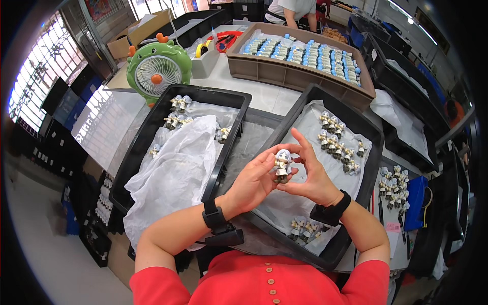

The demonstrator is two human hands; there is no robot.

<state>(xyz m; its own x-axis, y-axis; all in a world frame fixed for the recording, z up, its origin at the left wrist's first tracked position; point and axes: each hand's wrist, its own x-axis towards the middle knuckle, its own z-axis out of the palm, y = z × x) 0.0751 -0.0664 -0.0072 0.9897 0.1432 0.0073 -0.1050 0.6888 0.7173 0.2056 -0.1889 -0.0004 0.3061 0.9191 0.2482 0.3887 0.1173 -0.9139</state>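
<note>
A small figurine with pale lilac-white hair, a white outfit and a dark base is held upright over the right black tray. My left hand grips it from the left, thumb along its side. My right hand curves round its right side, with the thumb by the base and the index finger raised. Where the right fingers meet it is partly hidden. Similar figurines stand in rows on white lining in the right black tray, both beyond my hands and at its near end.
The left black tray has crumpled white sheeting and several figurines. Behind stand a green fan and a brown crate of blue-and-white pieces. More figurines and a blue bin are at right. Another person stands at the back.
</note>
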